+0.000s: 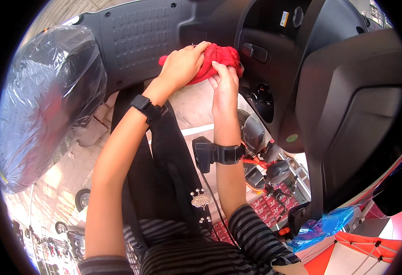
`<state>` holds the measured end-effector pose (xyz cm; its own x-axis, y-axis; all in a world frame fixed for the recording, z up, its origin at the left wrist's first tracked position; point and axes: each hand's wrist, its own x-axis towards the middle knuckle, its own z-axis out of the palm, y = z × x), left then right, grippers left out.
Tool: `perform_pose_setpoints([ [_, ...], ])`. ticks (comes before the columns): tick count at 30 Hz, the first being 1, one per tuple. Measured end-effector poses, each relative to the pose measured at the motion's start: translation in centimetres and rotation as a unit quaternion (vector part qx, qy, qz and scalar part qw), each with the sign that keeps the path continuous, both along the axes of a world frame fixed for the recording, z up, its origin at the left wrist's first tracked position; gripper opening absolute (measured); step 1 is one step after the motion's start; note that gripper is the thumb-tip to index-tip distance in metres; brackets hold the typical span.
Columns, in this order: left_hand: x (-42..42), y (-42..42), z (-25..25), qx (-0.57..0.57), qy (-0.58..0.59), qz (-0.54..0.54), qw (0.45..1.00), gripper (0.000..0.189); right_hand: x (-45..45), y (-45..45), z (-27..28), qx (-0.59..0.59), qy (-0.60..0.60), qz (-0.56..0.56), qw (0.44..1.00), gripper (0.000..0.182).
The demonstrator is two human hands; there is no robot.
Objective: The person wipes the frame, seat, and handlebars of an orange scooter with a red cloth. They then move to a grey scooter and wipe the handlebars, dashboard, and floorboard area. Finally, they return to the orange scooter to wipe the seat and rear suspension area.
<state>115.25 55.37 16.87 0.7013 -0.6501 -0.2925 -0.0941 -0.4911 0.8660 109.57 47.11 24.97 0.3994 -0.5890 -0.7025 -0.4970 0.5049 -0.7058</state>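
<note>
A bunched red cloth (221,56) with a rough, towel-like weave is gathered between my two hands, above the edge of a black plastic footboard (139,37). My left hand (183,63) lies over its left part, fingers curled onto it. From the near right side, my right hand (225,79) grips the cloth with the thumb on top and fingers partly hidden underneath. Just right of the cloth is the scooter's dark inner front panel (276,72), with a small recessed handle (254,52) and an ignition lock area (263,90).
A seat (53,103) wrapped in clear plastic stands at left. On the right rises a large black body panel (355,113). Other scooters (263,147), red printed boxes (273,206) and an orange-and-white canopy (355,251) are around. A black cable (218,213) hangs by my right forearm.
</note>
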Motion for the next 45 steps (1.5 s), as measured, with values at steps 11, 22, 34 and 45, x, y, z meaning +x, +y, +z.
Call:
perform_pose_setpoints([
  [11,0.9,1.3,9.4,-0.013,0.065,0.065,0.996,0.029,-1.9,-0.3,3.7,-0.021,-0.057,0.065,0.996,0.041],
  [22,-4.1,0.6,14.7,-0.045,0.041,-0.037,0.997,0.031,-8.6,-0.9,9.2,-0.038,-0.061,0.033,0.997,0.060],
  [34,-8.9,1.3,15.9,-0.042,0.058,-0.087,0.994,0.033,-14.7,0.0,9.2,-0.064,-0.026,0.031,0.997,0.037],
  [45,-14.4,1.7,12.8,0.005,0.033,-0.066,0.997,0.036,-18.5,0.0,7.5,0.070,-0.027,-0.038,0.996,0.042],
])
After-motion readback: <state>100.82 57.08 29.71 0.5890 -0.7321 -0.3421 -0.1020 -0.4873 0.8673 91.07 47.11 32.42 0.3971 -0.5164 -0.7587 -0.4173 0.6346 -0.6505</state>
